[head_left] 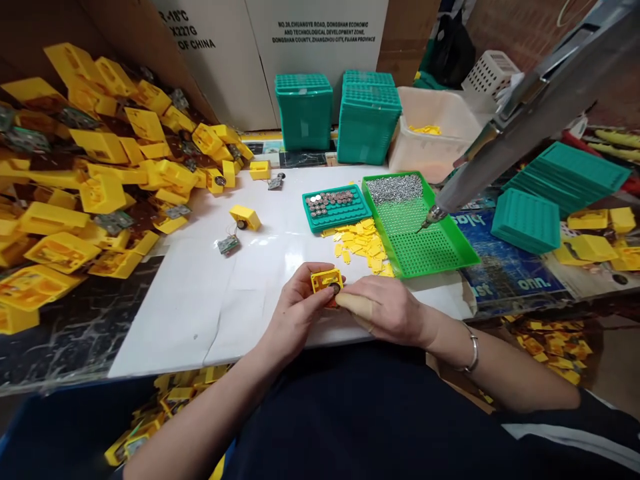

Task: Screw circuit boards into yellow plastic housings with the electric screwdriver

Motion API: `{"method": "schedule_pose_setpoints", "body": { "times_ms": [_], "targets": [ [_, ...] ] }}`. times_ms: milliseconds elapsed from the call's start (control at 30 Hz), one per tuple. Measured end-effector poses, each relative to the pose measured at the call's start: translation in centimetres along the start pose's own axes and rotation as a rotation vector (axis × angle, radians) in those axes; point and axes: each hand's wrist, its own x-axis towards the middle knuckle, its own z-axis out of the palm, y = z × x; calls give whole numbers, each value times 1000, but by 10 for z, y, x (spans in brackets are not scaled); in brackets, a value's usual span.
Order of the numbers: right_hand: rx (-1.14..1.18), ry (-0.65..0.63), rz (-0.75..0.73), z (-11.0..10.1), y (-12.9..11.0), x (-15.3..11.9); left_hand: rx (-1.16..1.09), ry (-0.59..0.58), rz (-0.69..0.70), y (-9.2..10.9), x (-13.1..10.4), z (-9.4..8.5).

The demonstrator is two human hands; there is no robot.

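Note:
Near the front edge of the white work board, my left hand (295,307) grips a small yellow plastic housing (320,279), its open side facing me. A dark round part (335,287), like a small speaker, shows inside the housing under my left thumb. My right hand (393,310) is closed against the housing's right side, with a pale finger cot (356,307) on one finger. Whether the right fingers pinch a small part is hidden. Beyond the hands lie loose yellow flat pieces (363,243) and a teal tray (337,207) holding rows of button cells (330,200).
A green tray (425,250) holds small metal screws (395,189), with an electric screwdriver (443,207) hanging above it. Yellow housings (105,147) with circuit boards pile up at left. Another housing (245,217) and circuit board (229,245) lie on the board. Teal tray stacks (304,113) stand behind.

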Motion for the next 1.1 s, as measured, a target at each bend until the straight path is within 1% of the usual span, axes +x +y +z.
{"method": "schedule_pose_setpoints", "body": {
  "times_ms": [67,167,300,333,467,567,700,767,800,900,967,1033,1100],
  "targets": [
    [78,-104,101,-1,3,7,-2,16,-19,-2,2,-1],
    [159,-240,247,-4,9,18,-92,6,-101,-1,7,-1],
    [291,-420,321,-10,19,30,-235,-26,-189,3,10,-3],
    [332,-441,338,-12,21,32,-257,-24,-195,4,10,-3],
    [433,-460,406,-14,25,36,-284,-3,-193,6,9,-2],
    [437,-504,430,-16,26,39,-297,-12,-191,5,9,-2],
    [404,-581,422,-16,25,44,-291,-55,-168,1,10,-3],
    [358,-567,417,-14,24,44,-262,-63,-139,-2,10,-4],
    [327,-535,422,-13,23,43,-241,-67,-118,-4,9,-5],
    [280,-367,487,-8,22,37,-158,-95,-44,-9,5,-7],
    [405,-297,586,-5,23,31,-73,-111,-2,-11,1,-7],
    [596,-304,717,-3,23,27,48,-109,31,-11,-3,-6],
    [691,-306,820,-2,22,24,181,-95,71,-9,-5,-5]
  ]
}}
